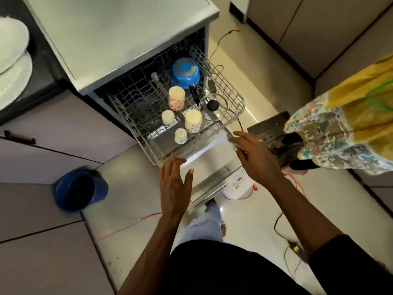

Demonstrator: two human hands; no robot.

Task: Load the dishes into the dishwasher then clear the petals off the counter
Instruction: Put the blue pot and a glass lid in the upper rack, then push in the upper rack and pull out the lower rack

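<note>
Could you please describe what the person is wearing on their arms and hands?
Neither the left hand nor the right hand is gloved, and both forearms are bare. A dark sleeve covers the right upper arm; none shows on the left. A small shiny spot on a right finger may be a ring.

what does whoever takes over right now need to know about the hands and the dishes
Left hand and right hand: both open, empty, at the front edge of the pulled-out rack.
Loaded: four cups, a blue dish, a glass lid.
Left to do: white plates on the dark counter; a blue bowl sits outside the dishwasher. No petals in view.
</note>
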